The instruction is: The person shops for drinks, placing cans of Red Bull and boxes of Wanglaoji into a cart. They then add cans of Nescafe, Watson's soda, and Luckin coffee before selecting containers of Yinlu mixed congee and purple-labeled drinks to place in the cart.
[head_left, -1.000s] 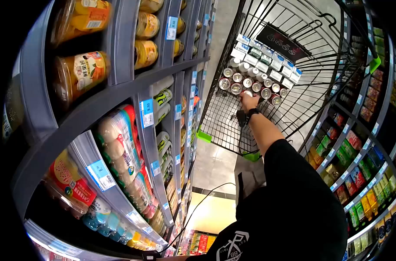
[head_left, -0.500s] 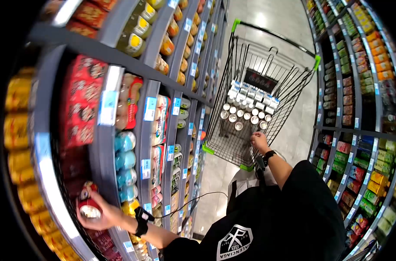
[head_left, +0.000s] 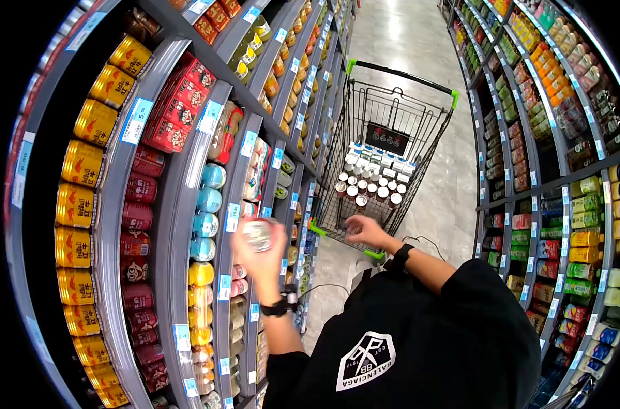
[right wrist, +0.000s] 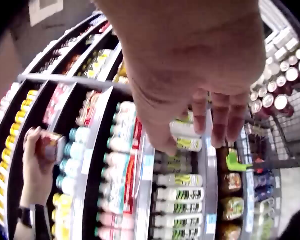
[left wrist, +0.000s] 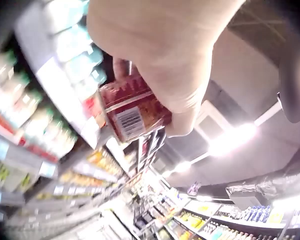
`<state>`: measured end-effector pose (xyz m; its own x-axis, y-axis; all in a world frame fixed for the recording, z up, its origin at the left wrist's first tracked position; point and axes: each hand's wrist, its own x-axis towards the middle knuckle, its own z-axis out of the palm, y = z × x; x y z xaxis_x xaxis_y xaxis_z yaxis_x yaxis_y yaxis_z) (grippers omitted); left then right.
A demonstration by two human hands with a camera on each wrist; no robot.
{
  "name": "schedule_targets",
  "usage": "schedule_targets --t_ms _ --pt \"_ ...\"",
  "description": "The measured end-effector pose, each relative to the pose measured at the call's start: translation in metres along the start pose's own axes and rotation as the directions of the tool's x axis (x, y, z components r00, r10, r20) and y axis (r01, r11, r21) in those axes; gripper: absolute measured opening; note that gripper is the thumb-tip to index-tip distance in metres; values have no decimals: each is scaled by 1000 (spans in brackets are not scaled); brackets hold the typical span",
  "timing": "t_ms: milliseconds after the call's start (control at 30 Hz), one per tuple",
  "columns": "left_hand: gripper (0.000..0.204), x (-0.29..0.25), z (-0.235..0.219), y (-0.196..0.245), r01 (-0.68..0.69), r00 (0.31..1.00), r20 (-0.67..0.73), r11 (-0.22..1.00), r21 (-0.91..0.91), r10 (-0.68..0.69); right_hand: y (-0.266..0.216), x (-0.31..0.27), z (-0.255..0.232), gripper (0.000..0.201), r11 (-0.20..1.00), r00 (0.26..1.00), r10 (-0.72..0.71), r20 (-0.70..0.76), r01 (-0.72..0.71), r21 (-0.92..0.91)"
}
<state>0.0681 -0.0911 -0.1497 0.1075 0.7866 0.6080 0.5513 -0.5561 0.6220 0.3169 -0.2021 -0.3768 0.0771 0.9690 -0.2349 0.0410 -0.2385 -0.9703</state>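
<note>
A dark red can (head_left: 259, 235) with a silvery end is gripped in my left hand (head_left: 262, 262), raised in front of the left shelves. Its barcode side shows in the left wrist view, where the can (left wrist: 132, 112) sticks out past the fingers. My right hand (head_left: 368, 232) is over the near end of the shopping cart (head_left: 402, 73), holding nothing; its fingers are loosely bent in the right wrist view. Rows of cans (head_left: 361, 200) with shiny tops stand in the cart, behind the near part of its wire floor.
White packs (head_left: 385, 161) fill the cart beyond the cans. The left shelf holds gold cans (head_left: 75, 247), dark red cans (head_left: 137, 216), red boxes (head_left: 177, 119) and blue-capped bottles (head_left: 211, 200). Another stocked shelf (head_left: 586, 218) runs along the right, with the tiled aisle (head_left: 436, 136) between.
My right hand has drawn back from the cans in the cart and shifted left. My left hand has brought the red can away from the left shelf, rightward toward the cart.
</note>
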Motion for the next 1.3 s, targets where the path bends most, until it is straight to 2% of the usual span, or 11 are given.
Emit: schedule_targets --t_ms 100,167,233,367,600,700,800,967,1100,1267,1300 --pt "52 -85 53 -19 307 902 340 949 -71 -266 -31 -9 38 84 990 951 -144 273 141 30" --pt "55 -124 69 -13 338 805 502 940 48 -315 -43 -10 60 76 876 823 -456 338 482 9" --pt "59 -162 79 -26 476 735 531 878 38 -422 -46 -17 54 62 988 868 -27 495 -52 145" --pt "70 -195 94 -48 660 581 647 751 -18 -494 -10 -5 41 50 974 744 171 646 -225 2" --pt "56 -243 97 -73 803 397 687 593 61 -608 72 30 0 68 966 965 254 64 -249 -74" --pt "46 -264 87 -72 819 262 687 532 213 -678 91 50 -31 69 952 941 271 -201 -293 -85" --pt "45 -290 83 -75 758 178 693 547 356 -699 114 78 -54 59 866 778 371 -507 -487 -115" --pt "36 -280 142 -70 806 45 632 402 434 -773 190 126 -70 60 709 485 651 -584 -664 238" --pt "32 -254 251 -99 867 -42 684 313 387 -728 260 158 -64 62 783 450 564 -693 -558 275" --pt "35 -286 362 -153 955 1 678 203 219 -735 300 163 -68 53 718 470 694 -546 -513 471" --pt "47 -269 384 -153 960 -103 635 92 266 -765 292 167 -74 49 699 458 711 -533 -543 466"
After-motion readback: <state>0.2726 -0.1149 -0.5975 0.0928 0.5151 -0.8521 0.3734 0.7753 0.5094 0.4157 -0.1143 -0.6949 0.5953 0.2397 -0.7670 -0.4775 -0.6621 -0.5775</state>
